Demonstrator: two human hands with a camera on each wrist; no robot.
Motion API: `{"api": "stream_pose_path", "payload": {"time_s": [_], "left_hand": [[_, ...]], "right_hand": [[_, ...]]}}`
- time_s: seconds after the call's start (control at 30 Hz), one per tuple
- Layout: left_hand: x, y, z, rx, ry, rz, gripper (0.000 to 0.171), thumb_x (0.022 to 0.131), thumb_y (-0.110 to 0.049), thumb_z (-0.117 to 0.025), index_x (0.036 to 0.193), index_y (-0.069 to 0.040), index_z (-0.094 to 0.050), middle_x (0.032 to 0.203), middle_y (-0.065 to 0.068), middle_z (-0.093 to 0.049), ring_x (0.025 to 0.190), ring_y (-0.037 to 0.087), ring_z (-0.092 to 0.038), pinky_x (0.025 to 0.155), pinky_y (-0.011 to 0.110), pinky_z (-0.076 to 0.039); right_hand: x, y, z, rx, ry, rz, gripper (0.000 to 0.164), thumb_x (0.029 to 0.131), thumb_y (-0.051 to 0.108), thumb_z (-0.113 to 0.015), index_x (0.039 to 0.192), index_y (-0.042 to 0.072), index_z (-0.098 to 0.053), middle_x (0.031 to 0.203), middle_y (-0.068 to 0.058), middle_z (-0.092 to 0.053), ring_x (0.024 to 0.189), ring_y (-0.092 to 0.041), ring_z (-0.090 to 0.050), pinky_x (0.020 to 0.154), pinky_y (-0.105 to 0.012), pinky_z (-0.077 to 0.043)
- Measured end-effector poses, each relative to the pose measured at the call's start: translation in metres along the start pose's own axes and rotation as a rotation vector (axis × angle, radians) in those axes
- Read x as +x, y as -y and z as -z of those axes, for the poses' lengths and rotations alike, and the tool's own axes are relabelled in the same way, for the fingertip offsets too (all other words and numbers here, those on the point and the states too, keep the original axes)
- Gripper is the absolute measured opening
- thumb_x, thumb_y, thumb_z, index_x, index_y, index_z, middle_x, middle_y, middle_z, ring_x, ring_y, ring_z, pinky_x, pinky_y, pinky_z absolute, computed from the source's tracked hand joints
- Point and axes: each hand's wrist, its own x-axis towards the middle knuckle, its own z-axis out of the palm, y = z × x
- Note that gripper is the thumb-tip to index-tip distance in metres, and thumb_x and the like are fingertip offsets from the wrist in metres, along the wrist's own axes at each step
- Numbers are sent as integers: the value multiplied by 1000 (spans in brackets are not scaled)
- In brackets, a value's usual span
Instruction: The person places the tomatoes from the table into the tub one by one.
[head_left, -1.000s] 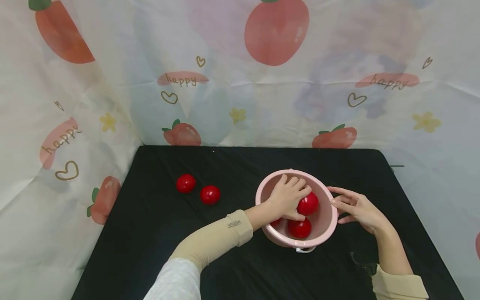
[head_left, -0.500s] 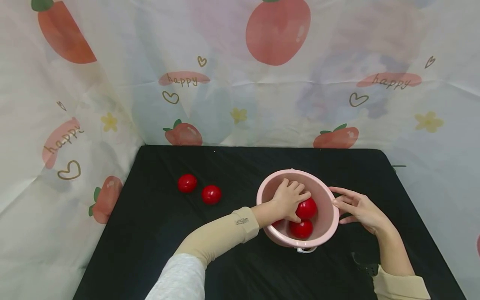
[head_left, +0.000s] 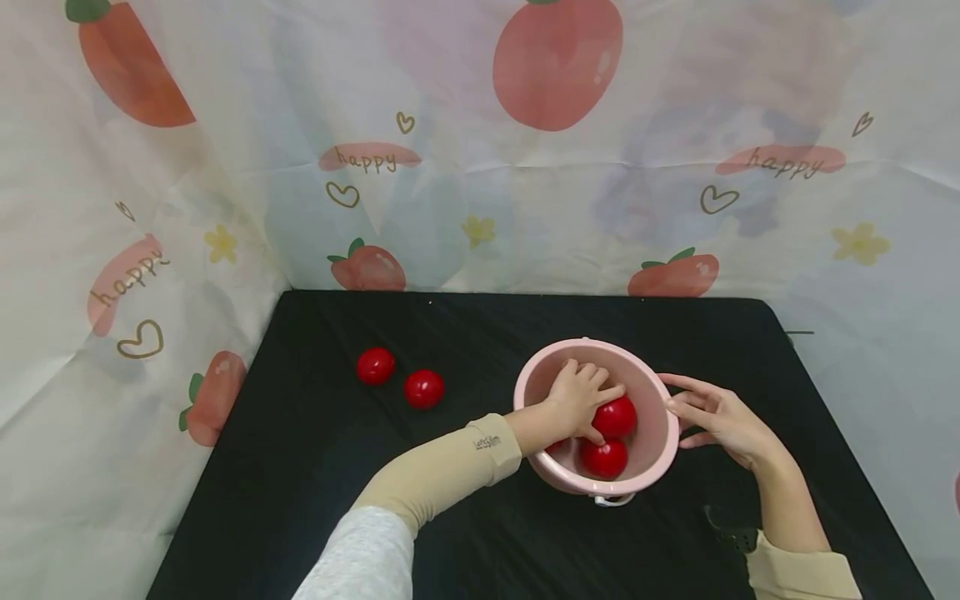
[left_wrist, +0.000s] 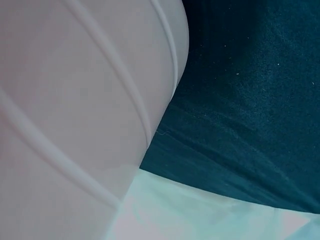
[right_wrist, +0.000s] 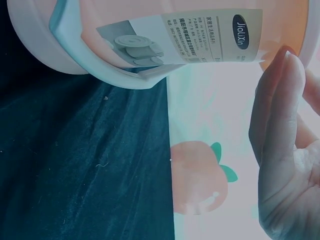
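Note:
A pink bucket (head_left: 651, 467) stands on the black-covered table with its mouth toward the head camera. Reaching over its left rim, my left hand (head_left: 576, 402) has thumb and fingers spread round a shiny red ball (head_left: 617, 415) inside. A second red ball (head_left: 604, 459) lies just below it, and part of a third (head_left: 553, 446) shows under the wrist. My right hand (head_left: 723, 421) touches the bucket's right side with extended fingers and thumb. In the right wrist view its thumb (right_wrist: 286, 90) meets the outer wall beside a paper label (right_wrist: 215, 37).
Two more red balls, one farther left (head_left: 375, 366) and one nearer the bucket (head_left: 423, 389), lie on the black table cover (head_left: 480, 333). A white handle (head_left: 615, 501) hangs at the bucket's front. Behind the table hangs a fruit-printed curtain (head_left: 435, 100).
My left hand has sunk slightly lower in the bucket, and the red ball by its fingers has shifted a little downward. The right hand keeps its place on the bucket.

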Motion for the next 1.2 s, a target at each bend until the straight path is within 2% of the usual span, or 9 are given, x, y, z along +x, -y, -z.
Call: {"api": "stream_pose_path", "payload": {"time_s": [0.23, 0.37, 0.53, 0.73, 0.87, 0.97, 1.2], "left_hand": [[-2, 1, 1, -22, -13, 7, 91, 68, -81, -41, 144, -42, -11, 138, -9, -31, 119, 11, -31, 95, 31, -34], [-6, 4, 2, -72, -44, 8, 90, 68, -80, -43, 143, -41, -13, 137, -9, -32, 119, 11, -31, 95, 31, -34], [-14, 14, 1, -191, -146, 13, 85, 70, -75, -48, 141, -39, -20, 134, -7, -35, 119, 12, -32, 96, 32, -35], [-37, 38, 0, -302, -308, 42, 78, 74, -69, -50, 140, -34, -28, 133, -4, -37, 121, 14, -33, 101, 38, -31], [-55, 59, -5, -332, -389, 115, 74, 75, -67, -50, 138, -32, -32, 130, -3, -40, 118, 15, -34, 101, 40, -28], [-67, 75, -14, -355, -421, 184, 72, 76, -67, -46, 137, -31, -34, 130, -2, -41, 119, 17, -34, 102, 42, -27], [-93, 108, -48, -442, -460, 389, 70, 78, -65, -44, 137, -27, -38, 131, 4, -42, 118, 22, -36, 100, 45, -27]], "right_hand": [[0, 0, 0, 2, 0, 5, 44, 93, 14, -51, 133, 1, -38, 95, 10, -67, 74, -19, -65, 61, -38, -54], [0, -2, 0, 5, 1, 2, 44, 94, 15, -51, 134, 2, -38, 96, 11, -67, 75, -18, -65, 62, -37, -54], [0, -1, -1, 11, 5, 5, 43, 94, 14, -51, 134, 3, -39, 96, 10, -67, 74, -18, -65, 61, -36, -54], [0, 0, -2, 13, 10, 3, 44, 94, 14, -51, 134, 2, -38, 95, 8, -67, 74, -19, -65, 61, -37, -54], [1, -1, -2, 4, 5, 0, 46, 93, 15, -51, 134, -1, -36, 95, 8, -67, 74, -19, -65, 61, -37, -54], [1, -1, -2, 5, 6, 1, 46, 93, 14, -51, 135, 1, -37, 95, 8, -67, 74, -19, -65, 61, -37, -54], [0, -2, 1, 11, 9, 8, 42, 94, 13, -51, 134, 5, -40, 95, 9, -67, 74, -18, -65, 61, -37, -54]]}}
